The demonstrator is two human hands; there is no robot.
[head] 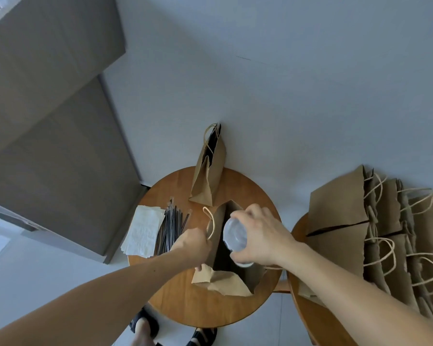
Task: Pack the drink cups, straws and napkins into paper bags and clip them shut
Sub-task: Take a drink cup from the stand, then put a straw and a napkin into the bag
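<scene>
cup-loading is the step in hand. the right hand (258, 236) has its fingers wrapped round a clear plastic drink cup (235, 236) at the mouth of the open paper bag (220, 221) on the round wooden table (210, 308). the left hand (195, 242) grips the bag's left rim by its twine handle. next, i'd say, the cup needs lowering upright, then the black straws (170, 228) and white napkins (143, 231) beside the bag.

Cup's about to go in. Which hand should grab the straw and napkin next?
Probably left. The straws and napkins lie right beside the left hand, which holds the handle of the open bag. The right hand grips the cup over the bag's mouth, farther from both piles.
</scene>
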